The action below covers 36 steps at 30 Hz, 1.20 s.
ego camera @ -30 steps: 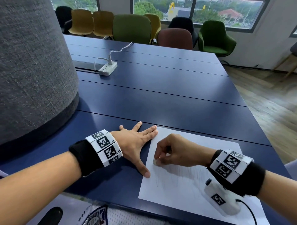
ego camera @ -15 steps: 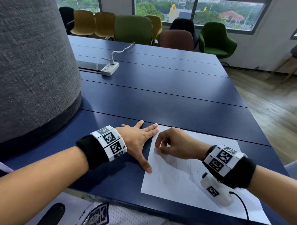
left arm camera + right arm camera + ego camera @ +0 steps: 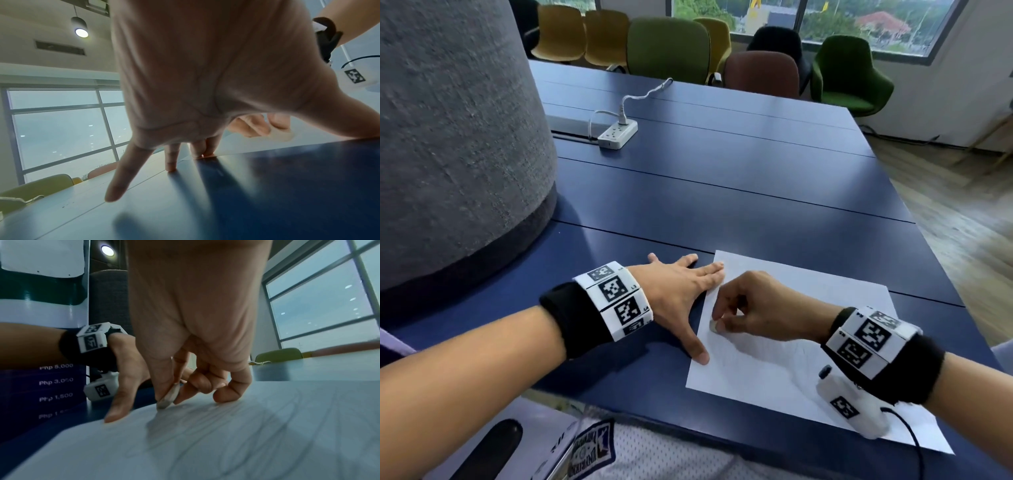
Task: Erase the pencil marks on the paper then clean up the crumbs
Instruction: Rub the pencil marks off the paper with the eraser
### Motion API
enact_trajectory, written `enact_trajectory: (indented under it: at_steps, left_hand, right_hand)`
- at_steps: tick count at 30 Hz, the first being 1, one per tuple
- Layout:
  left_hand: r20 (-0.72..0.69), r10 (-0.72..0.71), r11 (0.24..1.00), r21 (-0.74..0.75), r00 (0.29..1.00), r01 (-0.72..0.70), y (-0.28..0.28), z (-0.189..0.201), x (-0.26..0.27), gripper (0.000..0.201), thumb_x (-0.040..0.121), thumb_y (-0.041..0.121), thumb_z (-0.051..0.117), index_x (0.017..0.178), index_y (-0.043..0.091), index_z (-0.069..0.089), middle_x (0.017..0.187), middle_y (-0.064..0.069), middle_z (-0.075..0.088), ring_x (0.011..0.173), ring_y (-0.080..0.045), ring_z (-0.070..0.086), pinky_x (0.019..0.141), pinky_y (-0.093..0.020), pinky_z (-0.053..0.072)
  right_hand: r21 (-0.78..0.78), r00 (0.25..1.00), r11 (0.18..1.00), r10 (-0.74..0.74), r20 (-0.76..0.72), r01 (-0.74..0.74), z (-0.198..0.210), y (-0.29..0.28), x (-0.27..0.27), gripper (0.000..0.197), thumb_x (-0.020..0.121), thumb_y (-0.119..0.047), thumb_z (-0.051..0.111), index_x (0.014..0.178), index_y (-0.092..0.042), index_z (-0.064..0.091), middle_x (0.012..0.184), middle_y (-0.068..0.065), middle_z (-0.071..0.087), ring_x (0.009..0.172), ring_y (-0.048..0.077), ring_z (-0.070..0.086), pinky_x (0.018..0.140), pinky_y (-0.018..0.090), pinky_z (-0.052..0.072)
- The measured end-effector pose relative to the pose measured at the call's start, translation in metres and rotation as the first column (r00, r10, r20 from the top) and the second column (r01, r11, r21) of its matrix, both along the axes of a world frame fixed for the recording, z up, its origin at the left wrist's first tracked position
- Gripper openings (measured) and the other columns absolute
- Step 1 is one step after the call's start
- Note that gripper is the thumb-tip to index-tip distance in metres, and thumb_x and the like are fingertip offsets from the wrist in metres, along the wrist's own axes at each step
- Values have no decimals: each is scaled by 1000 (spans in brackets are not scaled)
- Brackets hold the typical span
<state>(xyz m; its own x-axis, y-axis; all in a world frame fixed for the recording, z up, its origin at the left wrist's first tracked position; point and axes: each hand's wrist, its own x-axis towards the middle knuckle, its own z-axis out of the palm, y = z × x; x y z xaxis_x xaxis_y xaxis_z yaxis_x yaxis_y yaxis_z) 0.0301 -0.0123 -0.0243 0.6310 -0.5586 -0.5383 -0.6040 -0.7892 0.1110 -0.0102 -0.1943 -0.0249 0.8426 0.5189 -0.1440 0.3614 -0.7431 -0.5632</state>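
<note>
While the left hand (image 3: 681,291) lies flat with fingers straight and spread wide, its thumb tip and index fingertip press the left edge of the white sheet of paper (image 3: 808,373); the other fingertips sit on the dark blue tabletop (image 3: 739,212). Left wrist view confirms it: fingertips down on the table right at the paper's edge.

Right hand (image 3: 760,308) is curled, thumb and index finger pinching a small greyish-white eraser (image 3: 713,325), remaining fingers tucked in. Eraser tip touches the paper near its left edge, just beside the left thumb. Right wrist view shows the eraser (image 3: 168,398) tilted, lower end on the sheet, with faint looping pencil marks (image 3: 236,434) across the paper nearer the camera.

Paper lies flat at the near right part of the table, near edge close to the table's edge. Crumbs: cannot tell, too small or blurred.

Elsewhere: white power strip (image 3: 618,133) with cable further back on the table, large grey fabric-covered column (image 3: 455,137) at left, coloured upholstered chairs (image 3: 667,44) along the far side.
</note>
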Motion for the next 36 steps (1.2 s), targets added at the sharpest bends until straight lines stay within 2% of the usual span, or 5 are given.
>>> enact_trajectory:
  at_steps: [7,12,17,21,36]
  left_hand:
    - [-43,-5,1000,14,999,6,3,0,-1,144,49,81,73,152,37,-17,154,29,-27,145,-14,-27,105,-77,-4]
    - [-48,-21,997,67,999,24,3,-1,-2,148,49,83,71,150,33,-24,152,27,-32,144,-15,-30,104,-76,-7]
    - [-58,-23,996,80,998,27,2,-2,-2,152,45,84,72,149,33,-27,151,27,-34,142,-16,-32,104,-76,-8]
    - [-56,-25,996,90,998,29,2,-2,-2,151,46,85,71,148,33,-27,151,26,-35,143,-16,-31,105,-76,-6]
    - [-33,-47,994,99,998,51,1,-3,-1,150,47,86,69,149,32,-27,151,24,-35,144,-18,-30,109,-74,-3]
  right_hand:
    - [2,989,994,-111,95,111,0,1,7,3,81,-19,74,80,-17,72,56,-14,52,56,-6,53,53,8,35]
    - [27,995,998,52,-80,-50,0,4,-14,3,82,-17,74,84,-15,75,65,-9,63,55,3,50,55,10,37]
    - [12,999,999,-39,-8,39,1,-3,-7,2,83,-17,73,84,-18,74,61,-11,60,54,1,50,54,9,37]
    - [17,979,991,134,-151,-133,4,1,-22,3,83,-18,74,86,-18,75,69,-7,66,59,4,49,58,10,39]
    - [30,995,998,51,-82,-48,0,-6,-13,2,82,-19,74,84,-19,74,68,-6,67,58,3,52,59,11,38]
